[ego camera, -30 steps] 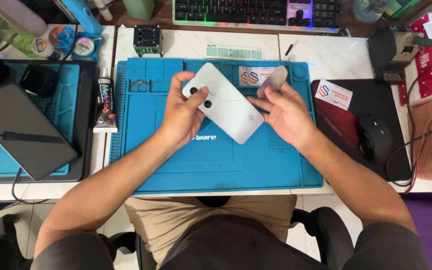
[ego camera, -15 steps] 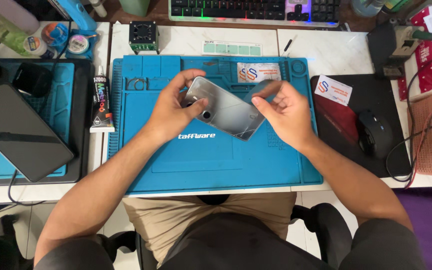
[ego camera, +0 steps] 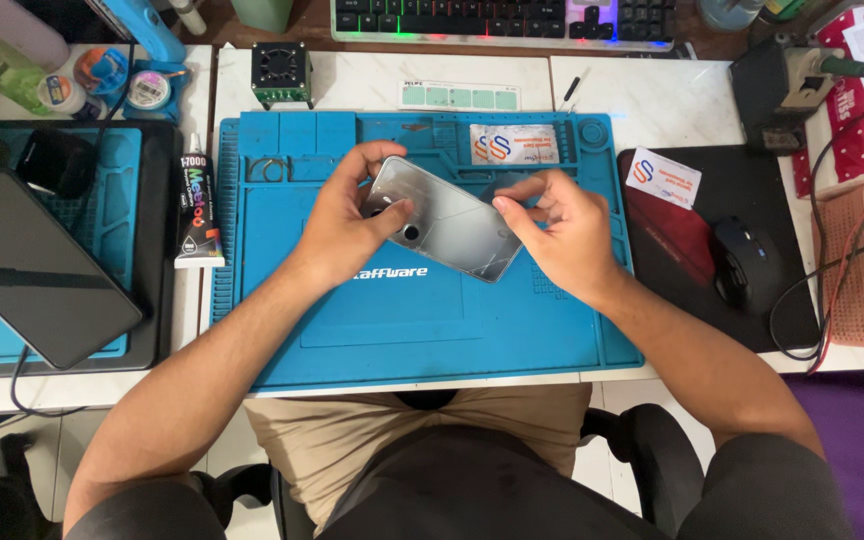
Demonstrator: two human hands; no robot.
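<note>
Seated person at a repair bench, both hands over the blue work mat (ego camera: 352, 340), toward its far edge. Between them, a phone back cover (ego camera: 447, 215), pale and glossy, held just above the mat.

Left hand (ego camera: 347, 225) pinches the cover's camera end: thumb across the face beside the lens holes, fingers curled over the far edge, closed firmly on it. Right hand (ego camera: 562, 225) closes on the opposite end, fingertips along the upper edge, thumb hidden underneath; it looks like a grip, though how tight I cannot tell.

Long axis runs diagonally: camera end toward the mat's far-left corner, plain end toward the near-right. Shiny face tilted up to the camera and catching glare.

Progress, as a judgement: the cover is loose, separate from any phone body, so it appears detached and under inspection or handling. A dark phone (ego camera: 37, 265) lies on a second mat off the left edge. A glue tube (ego camera: 195, 205) lies just past the blue mat's left edge, cap on, untouched. Nothing shows adhesive applied; bonding and refitting look undone.
</note>
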